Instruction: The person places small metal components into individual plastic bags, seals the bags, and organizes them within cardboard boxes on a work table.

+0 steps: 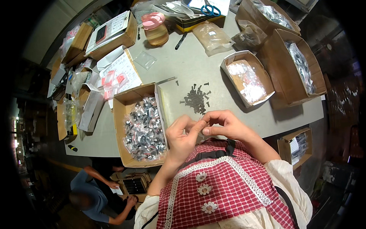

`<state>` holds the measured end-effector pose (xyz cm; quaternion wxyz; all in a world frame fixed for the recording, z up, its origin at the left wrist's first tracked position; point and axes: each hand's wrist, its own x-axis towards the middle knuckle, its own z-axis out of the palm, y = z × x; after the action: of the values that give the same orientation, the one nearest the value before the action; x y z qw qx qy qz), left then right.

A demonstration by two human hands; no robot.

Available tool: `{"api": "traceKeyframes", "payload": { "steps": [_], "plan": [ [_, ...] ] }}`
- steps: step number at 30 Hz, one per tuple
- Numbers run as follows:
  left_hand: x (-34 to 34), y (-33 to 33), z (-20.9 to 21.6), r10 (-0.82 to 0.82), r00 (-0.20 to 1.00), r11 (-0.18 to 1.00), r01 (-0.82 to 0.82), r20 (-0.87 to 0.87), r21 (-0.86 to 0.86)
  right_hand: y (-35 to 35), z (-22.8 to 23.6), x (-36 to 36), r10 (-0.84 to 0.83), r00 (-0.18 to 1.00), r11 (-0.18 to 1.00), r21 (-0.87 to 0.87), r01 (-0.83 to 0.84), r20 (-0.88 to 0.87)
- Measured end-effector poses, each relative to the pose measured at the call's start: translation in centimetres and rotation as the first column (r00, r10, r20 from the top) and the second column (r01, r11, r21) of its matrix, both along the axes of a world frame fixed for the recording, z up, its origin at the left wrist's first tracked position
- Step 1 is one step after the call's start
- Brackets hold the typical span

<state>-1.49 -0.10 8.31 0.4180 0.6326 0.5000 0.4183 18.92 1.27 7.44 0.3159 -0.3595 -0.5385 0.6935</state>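
Both hands meet just above the near table edge, fingertips pinched together on something too small to identify; it may be a clear bag or one of the small dark parts. The left hand (pixel 181 139) curls its fingers inward, and the right hand (pixel 225 124) presses thumb and forefinger toward it. Whether either hand has a firm grasp cannot be told.

Judgement: the work is fine fingertip handling, best done close over the table so that a dropped piece lands on the surface rather than in the lap of the red checked apron (pixel 225 187).

Just beyond the hands lies a loose pile of dark screws (pixel 196 100) on the grey table (pixel 190 61). To the left stands an open cardboard box of bagged parts (pixel 143 128); to the right, a shallow box of clear bags (pixel 248 80) and two larger cartons. Further back are a pink-lidded jar (pixel 154 28), a black pen (pixel 180 41) and blue-handled scissors (pixel 211 9).

Stray screws lie apart from the pile and could be swept off. Another person (pixel 97 196) crouches at a box on the floor, lower left, well apart.
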Motion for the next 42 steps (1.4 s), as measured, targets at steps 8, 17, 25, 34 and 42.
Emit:
{"api": "traceKeyframes", "payload": {
  "steps": [8, 17, 25, 34, 42],
  "plan": [
    [-0.4, 1.1, -1.5, -0.018, 0.971, 0.994, 0.043, 0.24, -0.101, -0.2, -0.7, -0.4, -0.211, 0.975, 0.976, 0.068, 0.207, 0.067],
    [-0.2, 1.0, -0.5, -0.028, 0.998, 0.998, 0.031, -0.051, 0.063, 1.0, 1.3, -0.8, -0.379, 0.864, 0.788, 0.605, 0.113, 0.332],
    [-0.4, 1.0, -1.0, -0.032, 0.998, 0.996, 0.037, -0.053, 0.084, 1.2, 2.2, -0.1, -0.048, 0.926, 0.989, 0.15, -0.01, 0.375],
    [0.0, 0.5, -1.2, 0.044, 0.996, 0.991, -0.035, -0.073, 0.127, 1.0, 2.4, 0.0, -0.02, 0.908, 0.996, 0.091, -0.02, 0.419],
    [-1.5, 1.1, -1.6, -0.248, 0.919, 0.855, 0.356, 0.306, -0.376, 0.5, 0.4, -0.2, 0.04, 0.986, 0.999, -0.003, -0.04, 0.159]
  ]
}}
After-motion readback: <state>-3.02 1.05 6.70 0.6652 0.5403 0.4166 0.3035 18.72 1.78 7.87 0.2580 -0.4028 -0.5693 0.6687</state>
